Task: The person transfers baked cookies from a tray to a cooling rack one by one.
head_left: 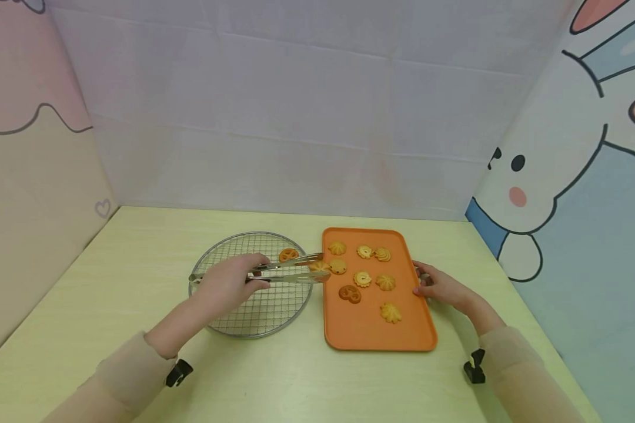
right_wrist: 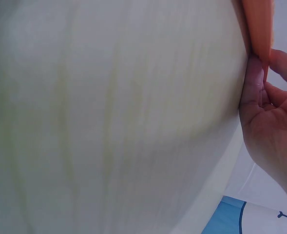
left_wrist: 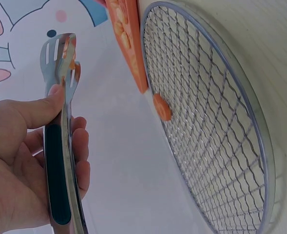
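Note:
My left hand grips metal tongs with dark handle grips, thumb on one side and fingers on the other. Between the tong tips, at the tray's left edge, shows a golden cookie; in the left wrist view only a bit of orange is visible there. The orange tray carries several cookies and a brown pretzel-shaped one. My right hand pinches the tray's right edge, thumb on top and fingers partly hidden beneath. Below the tongs is a round wire rack with a pretzel-shaped cookie on it.
Rack and tray stand side by side on a pale wooden table, a narrow gap between them. A pale cloth wall rises behind the table's back edge. Printed cartoon panels stand at both sides.

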Demonstrator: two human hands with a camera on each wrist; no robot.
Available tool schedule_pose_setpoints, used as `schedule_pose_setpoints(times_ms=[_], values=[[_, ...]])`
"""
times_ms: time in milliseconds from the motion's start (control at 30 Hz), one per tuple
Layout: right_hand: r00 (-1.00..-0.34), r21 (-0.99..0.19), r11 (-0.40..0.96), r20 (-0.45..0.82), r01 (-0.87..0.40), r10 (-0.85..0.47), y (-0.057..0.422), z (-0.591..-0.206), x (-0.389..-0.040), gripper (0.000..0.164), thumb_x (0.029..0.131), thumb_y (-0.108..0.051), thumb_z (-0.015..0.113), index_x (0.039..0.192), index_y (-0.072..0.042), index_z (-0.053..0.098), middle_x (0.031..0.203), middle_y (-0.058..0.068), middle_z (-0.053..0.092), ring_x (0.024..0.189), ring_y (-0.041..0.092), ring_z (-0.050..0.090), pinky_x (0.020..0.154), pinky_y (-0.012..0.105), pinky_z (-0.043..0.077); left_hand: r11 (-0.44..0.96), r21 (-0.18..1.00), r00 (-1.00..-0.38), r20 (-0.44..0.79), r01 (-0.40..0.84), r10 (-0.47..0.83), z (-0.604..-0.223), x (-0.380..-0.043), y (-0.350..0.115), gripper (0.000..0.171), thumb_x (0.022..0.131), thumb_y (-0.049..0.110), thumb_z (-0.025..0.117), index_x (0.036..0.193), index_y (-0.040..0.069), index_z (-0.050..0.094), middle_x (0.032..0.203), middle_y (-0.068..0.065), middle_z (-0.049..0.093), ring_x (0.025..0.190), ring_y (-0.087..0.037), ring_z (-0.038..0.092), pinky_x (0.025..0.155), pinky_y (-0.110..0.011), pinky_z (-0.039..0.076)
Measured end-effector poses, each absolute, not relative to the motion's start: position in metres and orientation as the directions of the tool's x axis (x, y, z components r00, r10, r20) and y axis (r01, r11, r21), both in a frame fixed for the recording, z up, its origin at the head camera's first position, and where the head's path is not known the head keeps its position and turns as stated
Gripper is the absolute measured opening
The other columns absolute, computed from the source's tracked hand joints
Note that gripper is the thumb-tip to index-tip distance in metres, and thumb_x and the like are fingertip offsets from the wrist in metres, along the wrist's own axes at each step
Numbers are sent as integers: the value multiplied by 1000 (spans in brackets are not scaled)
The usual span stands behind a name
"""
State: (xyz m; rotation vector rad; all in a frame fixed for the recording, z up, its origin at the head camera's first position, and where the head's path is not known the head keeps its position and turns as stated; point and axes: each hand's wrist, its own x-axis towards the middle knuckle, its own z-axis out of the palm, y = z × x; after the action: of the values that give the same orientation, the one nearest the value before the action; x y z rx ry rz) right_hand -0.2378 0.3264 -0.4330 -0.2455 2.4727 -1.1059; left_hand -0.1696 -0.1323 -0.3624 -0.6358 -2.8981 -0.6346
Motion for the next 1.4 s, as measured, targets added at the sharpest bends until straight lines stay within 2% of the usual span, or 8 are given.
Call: schedule_pose_setpoints(times_ms=[233, 533, 733, 1000, 1233, 1400], values=[[-898, -747, 665, -279, -20, -341, 328, -433, -238, 75, 92, -20, 63, 147, 3, 19, 127, 20, 37, 101, 27, 42, 81, 29, 40, 834, 362, -906, 232, 418, 353, -363, -173, -151, 35, 81, 26, 74, 111, 10, 64, 89, -1, 68, 73, -14, 61, 59, -31, 47], [-899, -747, 665, -284, -11, -334, 331, -435, -240, 76, 91, -21, 64, 147, 3, 19, 128, 20, 38, 102, 27, 42, 83, 31, 39, 848, 373, -923, 233, 376, 307, -368, -182, -173, 37, 83, 25, 73, 114, 9, 63, 88, -3, 68, 64, -12, 56, 53, -29, 42], [-887, -758, 650, -258, -60, -382, 331, -432, -236, 78, 92, -28, 62, 146, 6, 18, 123, 20, 37, 97, 24, 42, 78, 27, 39, 854, 381, -931, 236, 353, 280, -374, -191, -182, 34, 84, 23, 72, 113, 8, 62, 91, -6, 68, 68, -15, 59, 56, -31, 44], [-894, -751, 660, -290, -8, -341, 327, -433, -237, 75, 92, -21, 62, 148, 3, 18, 127, 20, 37, 99, 25, 41, 79, 27, 40, 865, 367, -932, 253, 342, 261, -386, -203, -191, 39, 84, 25, 72, 116, 5, 61, 90, -7, 66, 68, -17, 58, 53, -31, 43], [-896, -759, 651, -276, -20, -349, 325, -431, -236, 75, 92, -18, 62, 147, 6, 18, 123, 20, 36, 98, 26, 41, 77, 29, 39, 869, 382, -943, 237, 313, 235, -398, -214, -196, 40, 85, 24, 71, 118, 4, 60, 93, -11, 66, 72, -22, 62, 51, -30, 43], [-895, -760, 649, -278, -17, -348, 325, -430, -236, 74, 92, -17, 62, 147, 6, 18, 124, 20, 36, 99, 27, 41, 78, 31, 38, 870, 394, -949, 222, 296, 223, -405, -223, -199, 40, 86, 24, 70, 119, 4, 59, 95, -14, 66, 66, -20, 60, 48, -28, 39]])
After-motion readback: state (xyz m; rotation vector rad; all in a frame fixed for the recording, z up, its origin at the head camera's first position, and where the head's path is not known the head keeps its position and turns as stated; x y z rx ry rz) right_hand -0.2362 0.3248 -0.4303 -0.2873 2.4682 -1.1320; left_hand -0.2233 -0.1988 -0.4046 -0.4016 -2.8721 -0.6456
